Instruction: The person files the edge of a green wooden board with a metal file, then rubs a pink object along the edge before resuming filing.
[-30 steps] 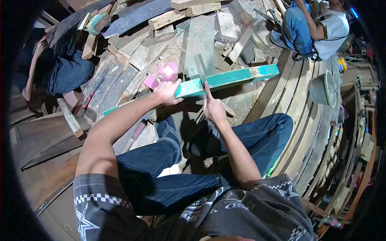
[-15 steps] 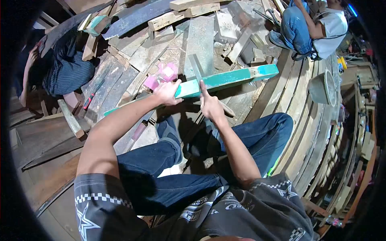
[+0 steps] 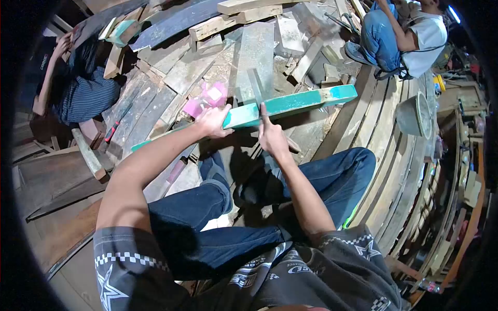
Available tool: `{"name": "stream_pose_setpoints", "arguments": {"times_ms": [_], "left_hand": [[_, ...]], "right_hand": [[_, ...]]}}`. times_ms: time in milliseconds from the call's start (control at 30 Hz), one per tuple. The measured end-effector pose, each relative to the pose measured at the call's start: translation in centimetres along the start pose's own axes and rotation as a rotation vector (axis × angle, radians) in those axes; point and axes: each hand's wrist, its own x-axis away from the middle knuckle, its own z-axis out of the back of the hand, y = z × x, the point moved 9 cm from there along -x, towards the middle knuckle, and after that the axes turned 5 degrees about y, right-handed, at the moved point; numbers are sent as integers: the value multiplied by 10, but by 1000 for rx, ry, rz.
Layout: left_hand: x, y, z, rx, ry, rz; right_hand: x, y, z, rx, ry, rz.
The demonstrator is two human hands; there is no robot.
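A long green painted wooden piece (image 3: 301, 101) lies slanted across the middle of the view. My left hand (image 3: 213, 122) is wrapped round it toward its left part. My right hand (image 3: 272, 136) is closed on a flat metal tool (image 3: 256, 85), its index finger stretched along it; the tool lies across the green piece and points away from me. The handle of the tool is hidden in my palm. Just beyond my left hand is a pink object (image 3: 213, 94).
Wood offcuts (image 3: 212, 27) and boards cover the floor ahead. Long planks (image 3: 381, 119) run along the right, near a grey bucket (image 3: 414, 115). One person (image 3: 407, 41) sits at the upper right, another (image 3: 85, 88) at the left. A red-handled tool (image 3: 112, 131) lies left.
The view has shifted slightly. At the left, the other person's arm and hand have moved up and right. My hands keep their grips on the green piece and the tool.
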Motion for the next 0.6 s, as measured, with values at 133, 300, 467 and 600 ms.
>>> {"name": "stream_pose_setpoints", "arguments": {"times_ms": [133,300,467,600], "left_hand": [[-2,-3,-5,1,-13,2],[-2,-6,-9,7,15,0],[-4,-5,-4,-1,10,-8],[-6,-5,-8,-15,1,-12]], "right_hand": [[35,11,3,-8,22,31],[68,18,15,34,9,8],[-7,17,6,-53,30,10],[4,14,11,-87,13,-3]]}}
